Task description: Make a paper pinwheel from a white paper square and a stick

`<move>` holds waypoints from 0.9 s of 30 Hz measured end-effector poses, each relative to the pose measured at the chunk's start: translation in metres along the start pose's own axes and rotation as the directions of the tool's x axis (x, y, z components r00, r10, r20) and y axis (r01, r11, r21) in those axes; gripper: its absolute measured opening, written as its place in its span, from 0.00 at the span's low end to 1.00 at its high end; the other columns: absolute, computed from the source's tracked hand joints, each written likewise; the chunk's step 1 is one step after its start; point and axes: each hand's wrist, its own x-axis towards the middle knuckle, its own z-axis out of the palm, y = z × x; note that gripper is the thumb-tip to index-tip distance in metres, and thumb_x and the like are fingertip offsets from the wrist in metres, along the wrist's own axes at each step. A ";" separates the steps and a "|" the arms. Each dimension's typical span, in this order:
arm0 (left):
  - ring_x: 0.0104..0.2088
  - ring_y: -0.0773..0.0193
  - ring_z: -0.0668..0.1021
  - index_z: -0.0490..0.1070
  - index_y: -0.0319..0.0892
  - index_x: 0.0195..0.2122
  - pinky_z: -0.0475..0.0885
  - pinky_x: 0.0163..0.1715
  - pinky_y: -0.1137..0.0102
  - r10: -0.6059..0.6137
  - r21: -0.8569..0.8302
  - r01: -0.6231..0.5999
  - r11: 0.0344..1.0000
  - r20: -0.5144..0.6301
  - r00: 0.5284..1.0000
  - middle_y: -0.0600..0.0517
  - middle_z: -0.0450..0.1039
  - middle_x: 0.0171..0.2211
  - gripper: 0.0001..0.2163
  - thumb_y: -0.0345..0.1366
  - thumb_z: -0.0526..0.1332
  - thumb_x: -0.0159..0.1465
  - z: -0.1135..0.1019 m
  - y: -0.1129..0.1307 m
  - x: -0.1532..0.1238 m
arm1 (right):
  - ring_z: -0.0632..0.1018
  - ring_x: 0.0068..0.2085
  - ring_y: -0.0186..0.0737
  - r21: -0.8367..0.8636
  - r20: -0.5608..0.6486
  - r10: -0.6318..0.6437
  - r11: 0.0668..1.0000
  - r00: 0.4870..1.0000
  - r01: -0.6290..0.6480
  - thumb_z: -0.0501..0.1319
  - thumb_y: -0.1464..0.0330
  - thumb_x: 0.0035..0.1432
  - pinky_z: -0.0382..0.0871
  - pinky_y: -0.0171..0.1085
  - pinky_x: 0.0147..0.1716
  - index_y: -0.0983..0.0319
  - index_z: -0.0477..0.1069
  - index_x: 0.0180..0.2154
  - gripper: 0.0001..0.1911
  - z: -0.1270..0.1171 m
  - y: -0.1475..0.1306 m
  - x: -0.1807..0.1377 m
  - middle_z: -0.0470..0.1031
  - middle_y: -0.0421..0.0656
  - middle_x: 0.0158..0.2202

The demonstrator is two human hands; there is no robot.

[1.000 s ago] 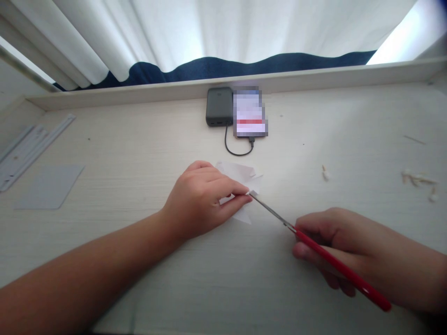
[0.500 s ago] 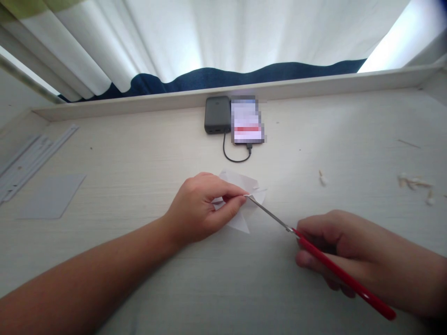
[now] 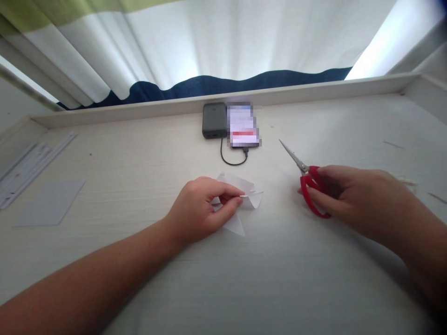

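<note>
Daylight enters through the curtain (image 3: 244, 37); glare occurs at upper right. The counter (image 3: 157, 153) is bright at the far side, dimmer nearby. Soft shadow lies below the right hand (image 3: 356, 193). Fine detail is blurred; the phone screen (image 3: 242, 121) is pixelated.

The bare left hand (image 3: 206, 207) hides part of the thin white paper (image 3: 252, 201). I can't make out the small pale slivers (image 3: 408, 181) partly covered by the bare right hand (image 3: 359, 186). The lit rectangular phone (image 3: 242, 123) is blurred past reading; flat white strips (image 3: 26, 163) run out of view at left.
</note>
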 end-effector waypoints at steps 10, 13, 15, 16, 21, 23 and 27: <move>0.35 0.65 0.79 0.72 0.39 0.48 0.75 0.33 0.72 -0.163 -0.348 0.149 0.926 -0.013 0.986 0.47 0.79 0.39 0.13 0.34 0.58 0.64 0.002 -0.006 -0.002 | 0.76 0.31 0.52 0.241 0.112 0.010 0.970 0.994 -0.037 0.60 0.55 0.55 0.63 0.45 0.31 0.61 0.72 0.41 0.18 -0.008 -0.018 -0.004 0.77 0.49 0.32; 0.34 0.65 0.78 0.70 0.39 0.46 0.74 0.31 0.71 -0.183 -0.403 0.115 0.908 -0.135 0.974 0.47 0.77 0.37 0.11 0.31 0.54 0.65 -0.003 -0.018 0.001 | 0.76 0.31 0.52 0.213 0.096 0.026 0.976 0.995 -0.046 0.60 0.55 0.55 0.63 0.45 0.30 0.62 0.72 0.41 0.19 -0.010 -0.017 -0.003 0.77 0.50 0.32; 0.35 0.64 0.78 0.71 0.38 0.42 0.73 0.33 0.70 -0.106 -0.316 0.049 0.947 -0.166 0.980 0.49 0.76 0.35 0.09 0.28 0.55 0.62 -0.010 -0.025 0.004 | 0.76 0.30 0.51 0.193 0.079 0.036 0.980 0.996 -0.051 0.59 0.55 0.55 0.64 0.44 0.30 0.62 0.72 0.41 0.19 -0.011 -0.015 -0.003 0.77 0.49 0.30; 0.35 0.64 0.77 0.71 0.39 0.41 0.72 0.34 0.69 -0.049 -0.261 0.012 0.965 -0.134 0.990 0.49 0.76 0.35 0.10 0.26 0.56 0.59 -0.014 -0.028 0.005 | 0.76 0.30 0.50 0.190 0.076 0.036 0.981 0.996 -0.049 0.59 0.55 0.55 0.64 0.44 0.29 0.62 0.72 0.41 0.19 -0.010 -0.014 -0.002 0.77 0.49 0.30; 0.40 0.59 0.74 0.68 0.40 0.47 0.71 0.40 0.65 0.192 -0.165 -0.147 0.975 0.303 0.934 0.47 0.72 0.41 0.23 0.26 0.58 0.47 -0.029 -0.030 0.008 | 0.76 0.27 0.47 0.197 -0.042 -0.002 0.980 0.999 0.010 0.60 0.56 0.53 0.66 0.43 0.26 0.60 0.74 0.41 0.18 0.001 -0.005 -0.002 0.78 0.45 0.29; 0.45 0.56 0.73 0.66 0.40 0.51 0.69 0.47 0.62 0.229 -0.180 -0.168 0.969 0.412 0.882 0.45 0.70 0.46 0.29 0.25 0.58 0.44 -0.031 -0.027 0.009 | 0.76 0.25 0.45 0.183 -0.096 -0.020 0.982 0.995 0.037 0.61 0.57 0.53 0.65 0.41 0.24 0.59 0.74 0.39 0.16 0.005 -0.002 -0.001 0.78 0.43 0.27; 0.51 0.54 0.70 0.67 0.41 0.51 0.65 0.54 0.61 0.237 -0.124 -0.202 0.971 0.476 0.847 0.44 0.67 0.51 0.30 0.22 0.58 0.44 -0.030 -0.023 0.010 | 0.75 0.23 0.43 0.170 -0.114 -0.047 0.983 0.992 0.066 0.61 0.57 0.53 0.65 0.40 0.23 0.59 0.75 0.38 0.15 0.007 -0.002 -0.001 0.78 0.42 0.26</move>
